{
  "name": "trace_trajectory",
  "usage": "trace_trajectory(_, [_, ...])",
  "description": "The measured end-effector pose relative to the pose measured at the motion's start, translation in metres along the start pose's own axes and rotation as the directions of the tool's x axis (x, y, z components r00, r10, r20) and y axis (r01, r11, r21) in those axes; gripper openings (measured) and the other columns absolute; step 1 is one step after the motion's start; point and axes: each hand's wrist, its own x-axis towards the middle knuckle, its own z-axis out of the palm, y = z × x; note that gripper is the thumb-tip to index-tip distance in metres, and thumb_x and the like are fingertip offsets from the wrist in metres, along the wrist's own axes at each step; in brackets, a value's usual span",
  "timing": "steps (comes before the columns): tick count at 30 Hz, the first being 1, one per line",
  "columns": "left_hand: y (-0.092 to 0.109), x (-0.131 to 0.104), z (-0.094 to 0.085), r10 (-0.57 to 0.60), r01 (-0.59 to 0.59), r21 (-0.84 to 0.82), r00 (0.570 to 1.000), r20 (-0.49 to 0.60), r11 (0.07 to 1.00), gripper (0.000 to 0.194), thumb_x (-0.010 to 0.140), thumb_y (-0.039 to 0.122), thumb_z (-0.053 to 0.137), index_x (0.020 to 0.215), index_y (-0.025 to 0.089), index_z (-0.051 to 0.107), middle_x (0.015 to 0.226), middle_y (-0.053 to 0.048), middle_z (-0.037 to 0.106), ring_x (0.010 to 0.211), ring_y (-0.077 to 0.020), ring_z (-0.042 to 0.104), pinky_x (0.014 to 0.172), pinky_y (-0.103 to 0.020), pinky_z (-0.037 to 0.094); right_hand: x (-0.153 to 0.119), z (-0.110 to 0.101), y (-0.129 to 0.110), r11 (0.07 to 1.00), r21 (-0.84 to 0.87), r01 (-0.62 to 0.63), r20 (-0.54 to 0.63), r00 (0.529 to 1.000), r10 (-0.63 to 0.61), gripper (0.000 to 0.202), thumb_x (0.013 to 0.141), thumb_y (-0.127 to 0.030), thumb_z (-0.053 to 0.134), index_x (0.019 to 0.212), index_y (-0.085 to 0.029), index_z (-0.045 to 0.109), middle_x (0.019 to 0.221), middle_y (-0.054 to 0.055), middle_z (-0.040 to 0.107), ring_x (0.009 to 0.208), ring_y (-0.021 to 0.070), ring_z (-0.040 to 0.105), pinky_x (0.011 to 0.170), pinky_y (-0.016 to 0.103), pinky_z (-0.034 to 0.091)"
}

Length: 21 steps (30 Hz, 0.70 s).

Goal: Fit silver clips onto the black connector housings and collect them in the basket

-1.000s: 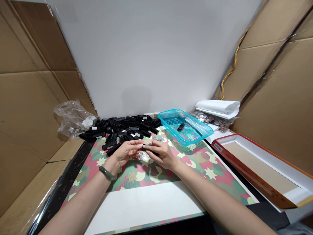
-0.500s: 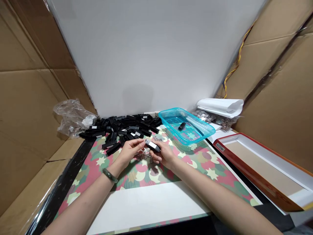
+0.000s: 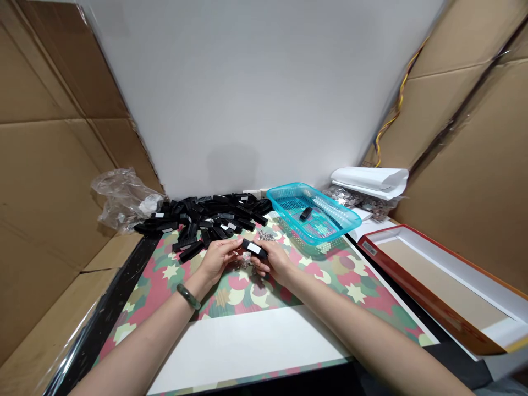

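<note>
A small black plastic block with a white label [image 3: 254, 249] is gripped in my right hand [image 3: 279, 260], its label facing up. The thumb and fingers of my left hand [image 3: 217, 259] are pinched close to the block's left end, the index fingertip touching it. Whatever may be between those fingertips is too small to make out. Beneath the hands lies a heap of small shiny metal parts [image 3: 243, 262], partly covered by the fingers. More of these metal bits [image 3: 265, 235] are scattered just behind the block.
A pile of similar black blocks [image 3: 198, 217] lies at the back left, beside a clear plastic bag [image 3: 121, 198]. One black block [image 3: 306, 213] sits inside the turquoise basket [image 3: 315, 240]. Right of it are bagged metal parts [image 3: 377, 207] and an open red-edged box [image 3: 421, 294]. Cardboard walls flank the table.
The black block has turned slightly in my right hand and shifted a little left. My left fingertips have come up against its left end. The view has moved slightly.
</note>
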Motion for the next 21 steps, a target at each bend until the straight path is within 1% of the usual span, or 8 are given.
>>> trace_trajectory(6, [-0.006,-0.001,0.003,0.033,-0.033,0.008,0.999,-0.022,0.999,0.033,0.058,0.038,0.088,0.068,0.010,0.074,0.062,-0.005,0.066,0.054,-0.0120,0.059,0.054,-0.024,0.049,0.004,-0.001,0.007,0.999,-0.025,0.031,-0.044,0.999,-0.032,0.036,0.076,-0.052,0.063,0.074,-0.018,0.054,0.043,-0.008,0.047,0.030,0.0041,0.024,0.034,0.019,0.026])
trace_trajectory(9, [0.000,-0.002,0.000,0.035,-0.038,0.061,0.998,0.046,0.997,0.041,0.066,0.044,0.084,0.091,0.012,0.076,0.079,-0.008,0.072,0.058,-0.0139,0.064,0.051,-0.023,0.048,0.006,-0.002,0.000,0.987,-0.108,0.119,-0.072,0.989,-0.127,0.038,0.077,-0.056,0.062,0.071,-0.018,0.055,0.045,-0.007,0.048,0.032,0.0058,0.028,0.035,0.022,0.029])
trace_trajectory(11, [0.008,-0.001,-0.006,0.058,-0.063,0.147,0.998,0.037,0.987,0.053,0.072,0.049,0.079,0.114,0.019,0.071,0.102,-0.012,0.073,0.063,-0.0154,0.067,0.047,-0.023,0.047,0.005,-0.010,-0.017,0.934,-0.255,0.252,-0.147,0.944,-0.295,0.040,0.078,-0.056,0.060,0.068,-0.018,0.056,0.048,-0.004,0.050,0.035,0.0086,0.036,0.038,0.024,0.031])
trace_trajectory(12, [0.013,0.000,-0.011,0.107,-0.104,0.201,0.994,-0.004,0.974,0.056,0.073,0.051,0.077,0.120,0.021,0.069,0.111,-0.012,0.072,0.065,-0.0157,0.068,0.048,-0.023,0.048,0.003,-0.017,-0.029,0.867,-0.371,0.332,-0.188,0.888,-0.420,0.038,0.079,-0.055,0.060,0.069,-0.018,0.059,0.052,-0.003,0.053,0.039,0.0105,0.042,0.041,0.025,0.034])
trace_trajectory(14, [0.022,0.004,-0.022,0.277,-0.228,0.337,0.955,-0.102,0.913,0.051,0.069,0.046,0.081,0.111,0.019,0.073,0.108,-0.012,0.074,0.074,-0.0174,0.068,0.060,-0.026,0.053,-0.002,-0.038,-0.054,0.667,-0.613,0.424,-0.241,0.703,-0.669,0.037,0.081,-0.051,0.058,0.089,-0.017,0.068,0.065,0.002,0.063,0.051,0.0156,0.053,0.051,0.028,0.042])
trace_trajectory(16, [0.028,0.009,-0.032,0.420,-0.304,0.500,0.897,-0.135,0.811,0.036,0.064,0.040,0.084,0.091,0.017,0.078,0.095,-0.011,0.076,0.081,-0.0210,0.068,0.071,-0.029,0.053,-0.007,-0.064,-0.078,0.467,-0.821,0.329,-0.269,0.499,-0.824,0.041,0.084,-0.048,0.055,0.101,-0.015,0.071,0.082,0.009,0.071,0.071,0.0222,0.063,0.068,0.034,0.049])
trace_trajectory(18, [0.031,0.015,-0.039,0.473,-0.315,0.611,0.874,-0.113,0.727,0.026,0.063,0.034,0.084,0.082,0.018,0.079,0.088,-0.010,0.076,0.082,-0.0234,0.067,0.074,-0.031,0.051,-0.012,-0.087,-0.094,0.357,-0.919,0.168,-0.269,0.396,-0.878,0.038,0.084,-0.042,0.054,0.101,-0.013,0.072,0.097,0.015,0.072,0.089,0.0283,0.064,0.084,0.042,0.048])
trace_trajectory(21, [0.029,0.024,-0.039,0.501,-0.342,0.675,0.864,-0.048,0.654,0.018,0.063,0.028,0.082,0.077,0.018,0.078,0.082,-0.009,0.075,0.077,-0.0236,0.065,0.072,-0.032,0.048,-0.013,-0.102,-0.099,0.229,-0.973,0.007,-0.216,0.308,-0.927,0.034,0.081,-0.033,0.058,0.104,-0.012,0.072,0.109,0.018,0.070,0.104,0.0330,0.060,0.095,0.050,0.043])
